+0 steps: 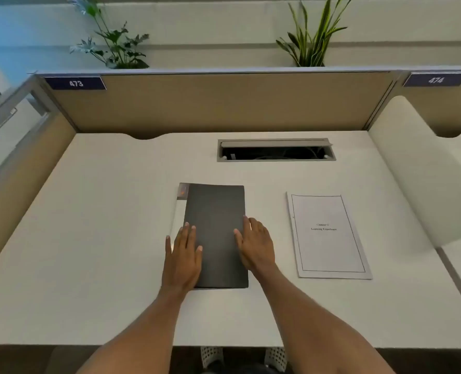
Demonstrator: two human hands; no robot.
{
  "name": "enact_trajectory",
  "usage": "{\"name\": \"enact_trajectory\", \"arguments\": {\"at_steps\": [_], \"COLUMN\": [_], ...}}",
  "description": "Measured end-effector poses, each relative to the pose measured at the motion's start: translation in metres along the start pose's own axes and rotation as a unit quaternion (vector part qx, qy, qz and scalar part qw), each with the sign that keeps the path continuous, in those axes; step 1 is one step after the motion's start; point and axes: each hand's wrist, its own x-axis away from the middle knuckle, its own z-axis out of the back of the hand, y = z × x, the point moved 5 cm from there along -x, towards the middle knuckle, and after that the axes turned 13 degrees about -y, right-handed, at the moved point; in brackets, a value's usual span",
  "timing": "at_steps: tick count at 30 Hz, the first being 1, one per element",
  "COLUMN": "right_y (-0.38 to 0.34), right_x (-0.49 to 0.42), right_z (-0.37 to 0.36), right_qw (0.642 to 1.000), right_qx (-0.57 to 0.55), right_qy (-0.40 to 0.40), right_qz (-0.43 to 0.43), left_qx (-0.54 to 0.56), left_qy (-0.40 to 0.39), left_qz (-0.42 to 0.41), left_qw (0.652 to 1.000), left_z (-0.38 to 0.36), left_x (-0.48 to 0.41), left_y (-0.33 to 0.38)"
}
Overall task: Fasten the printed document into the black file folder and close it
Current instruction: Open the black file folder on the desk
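The black file folder [215, 225] lies shut and flat in the middle of the white desk [102, 238], with a pale spine strip along its left edge. My left hand [183, 256] rests flat on the folder's lower left edge, fingers spread. My right hand [255, 244] lies at the folder's right edge, its fingertips touching the cover. The printed document [329, 236], a white stapled stack with a bordered title page, sits apart on the desk to the right of the folder.
An open cable hatch [276, 150] is sunk into the desk behind the folder. Tan partition walls [218, 101] close in the back and left side. A white curved divider [412, 171] stands on the right. Plants [116, 41] stand behind the partition.
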Motion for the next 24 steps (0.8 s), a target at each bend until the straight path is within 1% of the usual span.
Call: {"name": "enact_trajectory", "arguments": {"at_steps": [1,4,8,12,18,22,24], "right_y": [-0.003,-0.01,-0.019,-0.026,-0.028,-0.029,-0.027], "right_x": [0.001,0.004,0.006,0.006,0.008,0.006,0.004], "right_z": [-0.007,-0.027,-0.046,-0.058,-0.066,-0.06,-0.051], "right_qw": [1.0,0.999,0.996,0.993,0.992,0.995,0.998], "right_qx": [-0.002,0.008,0.027,0.054,0.061,0.044,0.001], "right_qy": [-0.021,-0.051,-0.084,-0.107,-0.11,-0.083,-0.057], "right_qz": [-0.003,0.002,0.001,-0.001,-0.022,-0.013,-0.011], "left_qx": [-0.001,-0.013,-0.042,-0.066,-0.087,-0.117,-0.128], "left_qy": [-0.014,-0.032,-0.085,-0.112,-0.084,-0.053,-0.031], "left_qz": [0.008,0.009,-0.023,-0.051,-0.066,-0.082,-0.089], "left_qw": [1.0,0.999,0.995,0.99,0.99,0.988,0.987], "left_z": [-0.004,-0.021,-0.04,-0.041,-0.033,-0.034,-0.037], "left_x": [0.004,0.02,0.037,0.047,0.046,0.051,0.054], "left_y": [-0.005,-0.023,-0.039,-0.049,-0.052,-0.048,-0.049]}}
